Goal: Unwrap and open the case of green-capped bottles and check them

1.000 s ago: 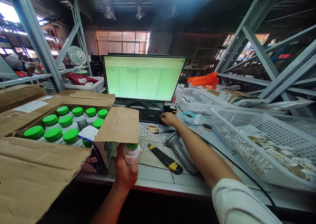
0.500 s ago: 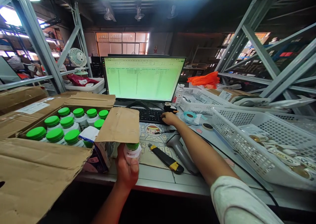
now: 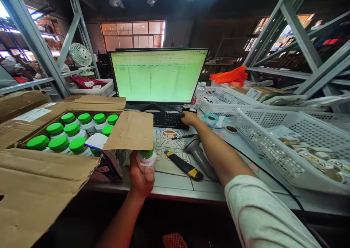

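Note:
My left hand [image 3: 141, 180] is wrapped round a white bottle [image 3: 147, 162] with a green lid, held upright at the table's front edge, its top partly under a carton flap [image 3: 131, 130]. My right hand [image 3: 189, 119] reaches to the right end of the black keyboard [image 3: 168, 120], fingers partly outstretched on or just over the keys, holding nothing that I can see. To the left, an opened cardboard carton [image 3: 46, 164] holds several more green-lidded bottles [image 3: 72, 130]. A lit monitor [image 3: 160, 78] showing a spreadsheet stands behind the keyboard.
A black-and-yellow box cutter [image 3: 184, 165] and a grey barcode scanner [image 3: 201, 157] lie between my arms. White perforated baskets [image 3: 273, 153] stand at the right, near a roll of blue-backed labels [image 3: 211, 119]. A purple packet [image 3: 108, 167] sits beside the carton.
The view has tilted down and shifted slightly. My right hand stays at the keyboard's right end, its fingers slightly more extended. My left hand still holds the bottle in about the same place.

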Action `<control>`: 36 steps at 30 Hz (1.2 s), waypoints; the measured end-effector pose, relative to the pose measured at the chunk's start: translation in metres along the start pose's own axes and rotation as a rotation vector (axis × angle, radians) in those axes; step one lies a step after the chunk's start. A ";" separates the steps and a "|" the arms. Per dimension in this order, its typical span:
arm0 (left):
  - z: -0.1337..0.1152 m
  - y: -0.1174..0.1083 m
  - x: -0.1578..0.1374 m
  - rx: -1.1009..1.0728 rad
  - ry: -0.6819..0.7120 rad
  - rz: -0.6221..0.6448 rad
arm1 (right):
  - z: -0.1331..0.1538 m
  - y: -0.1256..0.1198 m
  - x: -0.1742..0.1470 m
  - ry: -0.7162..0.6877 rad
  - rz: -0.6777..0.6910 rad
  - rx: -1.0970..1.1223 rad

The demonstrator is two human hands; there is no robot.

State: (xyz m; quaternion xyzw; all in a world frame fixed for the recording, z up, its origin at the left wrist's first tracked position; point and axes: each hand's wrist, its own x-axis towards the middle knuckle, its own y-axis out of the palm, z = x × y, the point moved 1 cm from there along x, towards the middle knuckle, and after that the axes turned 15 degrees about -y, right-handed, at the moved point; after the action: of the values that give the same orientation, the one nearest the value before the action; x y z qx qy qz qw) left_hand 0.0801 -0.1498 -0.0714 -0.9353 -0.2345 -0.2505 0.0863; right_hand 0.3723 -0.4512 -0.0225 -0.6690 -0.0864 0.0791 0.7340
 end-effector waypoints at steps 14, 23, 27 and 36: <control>0.001 -0.001 0.000 0.009 -0.014 0.011 | -0.009 0.000 0.027 -0.052 0.096 -0.010; -0.002 -0.002 0.000 -0.009 0.007 0.016 | -0.026 -0.001 0.000 -0.054 0.062 -0.029; -0.003 -0.002 0.000 0.005 0.010 0.005 | -0.019 0.004 0.002 -0.063 0.084 -0.026; -0.005 -0.001 0.002 0.036 0.035 -0.017 | 0.000 0.007 0.023 -0.033 0.101 -0.051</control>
State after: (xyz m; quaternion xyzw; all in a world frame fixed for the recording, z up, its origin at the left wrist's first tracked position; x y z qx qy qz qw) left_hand 0.0789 -0.1494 -0.0662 -0.9271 -0.2455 -0.2632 0.1050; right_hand 0.3943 -0.4457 -0.0287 -0.6896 -0.0664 0.1249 0.7103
